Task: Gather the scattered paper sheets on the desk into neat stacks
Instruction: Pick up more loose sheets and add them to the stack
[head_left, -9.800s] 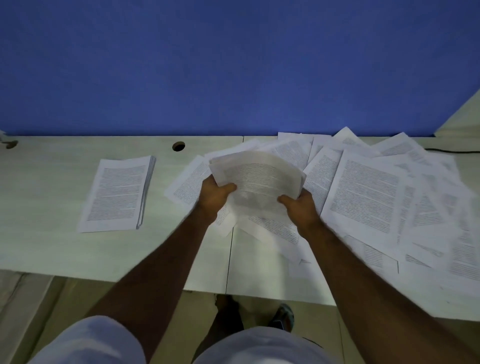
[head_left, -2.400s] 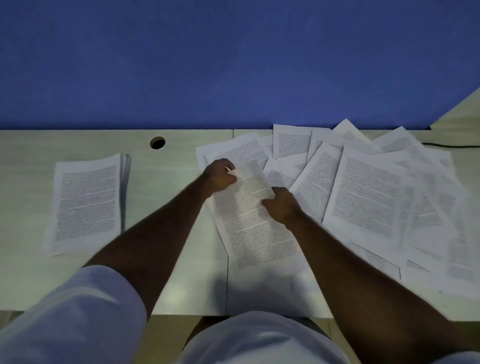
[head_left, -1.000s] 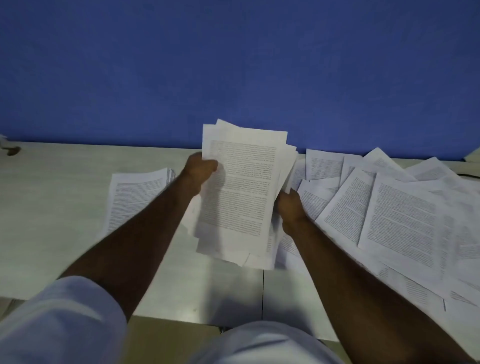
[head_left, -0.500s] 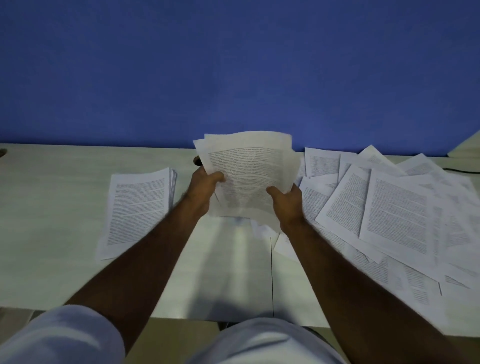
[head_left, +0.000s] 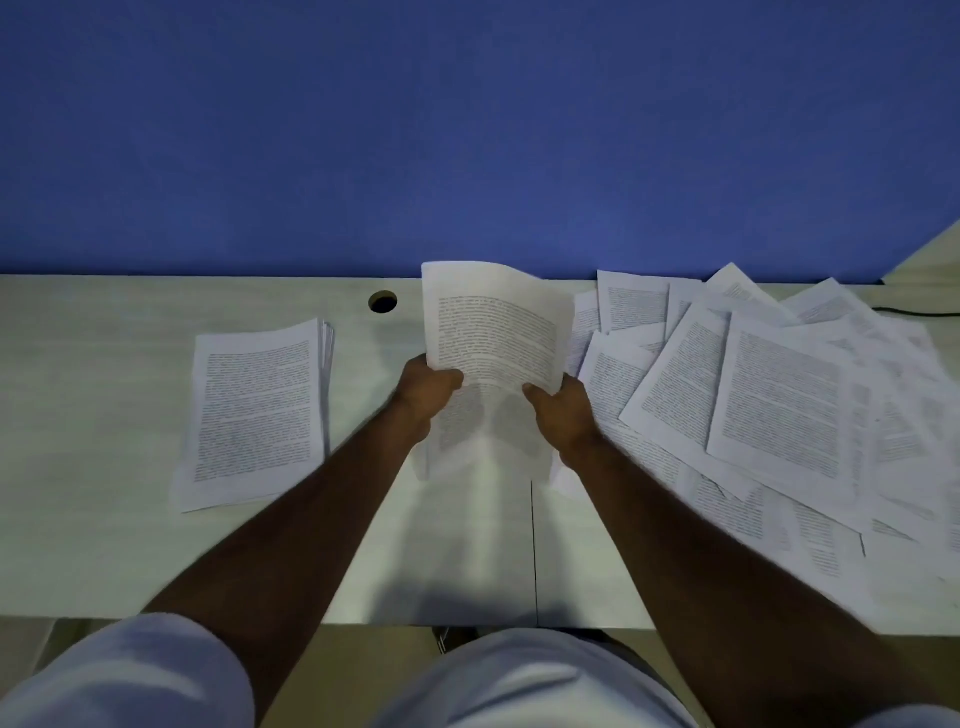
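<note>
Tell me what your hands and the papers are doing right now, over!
Left hand and right hand both grip the held bundle, upright on the desk. Neat stack left. Scattered sheets remain right. Nothing in the way.

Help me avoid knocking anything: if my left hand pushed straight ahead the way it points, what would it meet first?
Probably nothing on the desk: beyond the left hand lies bare surface, then the blue wall. Depth is unclear.
</note>
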